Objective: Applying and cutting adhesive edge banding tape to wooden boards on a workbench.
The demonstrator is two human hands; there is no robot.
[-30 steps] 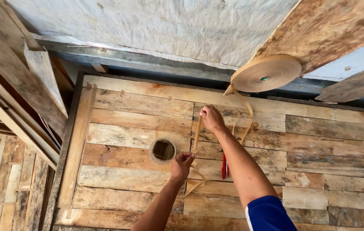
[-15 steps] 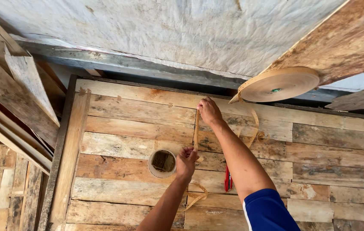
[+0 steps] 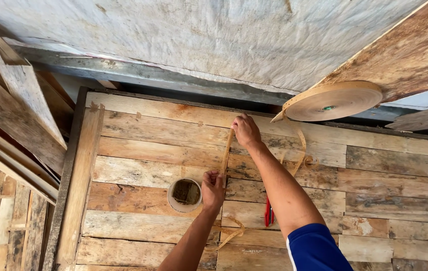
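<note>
A thin tan strip of edge tape [image 3: 226, 150] runs between my two hands over a panel of weathered wooden planks [image 3: 143, 145]. My right hand [image 3: 245, 130] pinches its upper end near the panel's top edge. My left hand [image 3: 213, 189] grips the strip lower down, right beside a round hole lined with a white ring [image 3: 185, 194]. Loose tape curls below the left hand [image 3: 231, 233]. More tape loops [image 3: 302, 155] from my right hand up to a large flat roll of the same tan tape [image 3: 332, 100].
A red-handled tool [image 3: 268, 213] lies on the planks under my right forearm. Rough boards lean at the left [image 3: 18, 115]. Above the panel are a dark metal beam [image 3: 138, 75] and a grey-white sheet [image 3: 199, 35]; a plank crosses the upper right [image 3: 405, 55].
The view has shifted so the panel sits lower in frame. Both hands have kept hold of the strip, with the right hand now closer to the panel's top edge.
</note>
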